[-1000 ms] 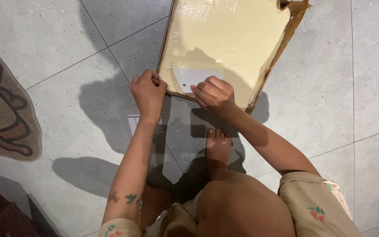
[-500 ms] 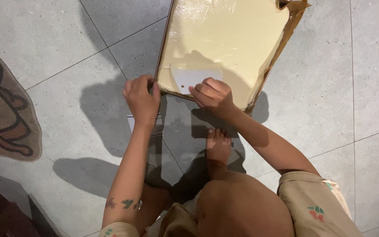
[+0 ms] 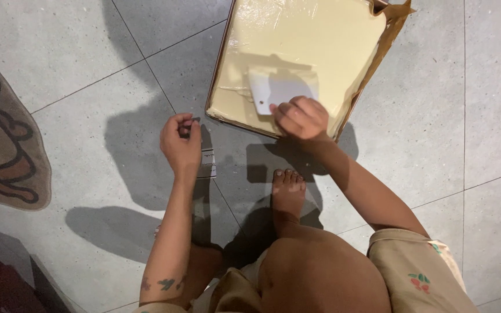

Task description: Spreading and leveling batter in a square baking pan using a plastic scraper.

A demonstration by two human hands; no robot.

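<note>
A rectangular baking tray [image 3: 216,74] lined with brown paper lies on the grey tiled floor, filled with smooth pale yellow batter [image 3: 314,40]. My right hand [image 3: 301,118] grips a white plastic scraper [image 3: 279,88] whose blade rests on the batter near the tray's near edge. My left hand [image 3: 181,141] hovers over the floor just left of the tray's near corner, fingers curled and holding nothing that I can see. A small white slip of paper [image 3: 208,163] lies on the floor beside that hand.
My bare foot [image 3: 288,191] stands on the tile just below the tray, with my bent knee and beige shorts [image 3: 418,272] nearer. A patterned rug [image 3: 1,139] covers the floor at the left edge. Something dark sits in the bottom left corner.
My left hand has let go of the tray's corner and drawn back over the floor. The right hand has pushed the scraper a little farther onto the batter.
</note>
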